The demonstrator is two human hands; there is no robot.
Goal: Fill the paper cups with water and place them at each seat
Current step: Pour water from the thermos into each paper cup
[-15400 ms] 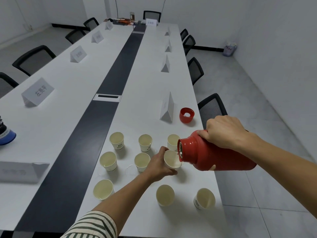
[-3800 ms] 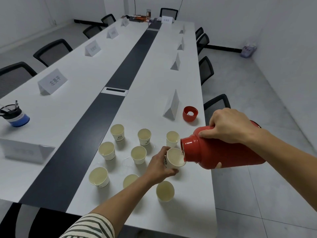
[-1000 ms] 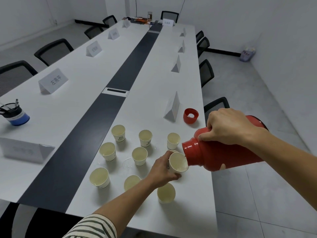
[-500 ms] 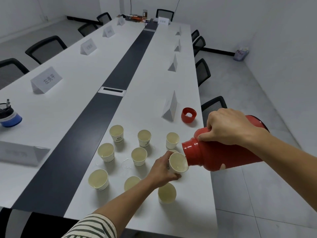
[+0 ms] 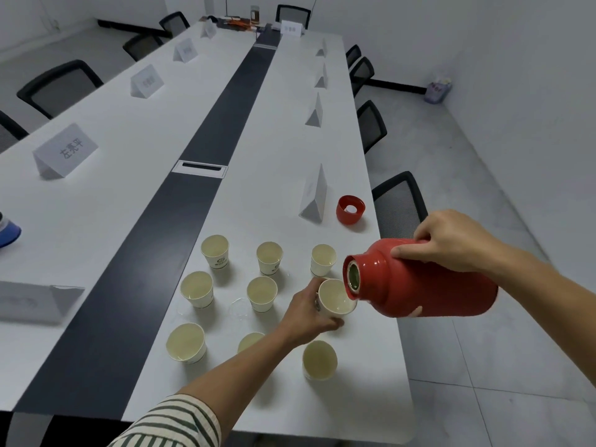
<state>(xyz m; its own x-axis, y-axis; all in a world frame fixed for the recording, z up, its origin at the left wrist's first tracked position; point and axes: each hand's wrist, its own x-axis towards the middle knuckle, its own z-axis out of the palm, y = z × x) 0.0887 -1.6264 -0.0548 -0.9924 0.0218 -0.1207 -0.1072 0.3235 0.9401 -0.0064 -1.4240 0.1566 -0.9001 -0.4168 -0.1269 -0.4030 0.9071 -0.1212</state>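
Note:
My left hand [image 5: 308,312] grips a paper cup [image 5: 336,297], tilted toward the mouth of a red thermos flask [image 5: 419,283]. My right hand [image 5: 451,241] holds the flask by its neck, lying almost level, mouth at the cup's rim. Several other paper cups stand in rows on the long white table [image 5: 274,156], among them one at the back left [image 5: 215,251] and one nearest me [image 5: 319,359]. One cup [image 5: 250,341] is partly hidden behind my left forearm.
The flask's red lid [image 5: 350,209] lies beside a folded white name card [image 5: 314,196]. More name cards stand along both sides. Black chairs [image 5: 398,204] line the table's right edge. A dark strip [image 5: 206,150] runs down the middle. A blue pen holder [image 5: 8,232] sits at the far left.
The flask's mouth has tipped up and turned toward me, its opening now visible at the cup's rim. My left hand still holds the same cup.

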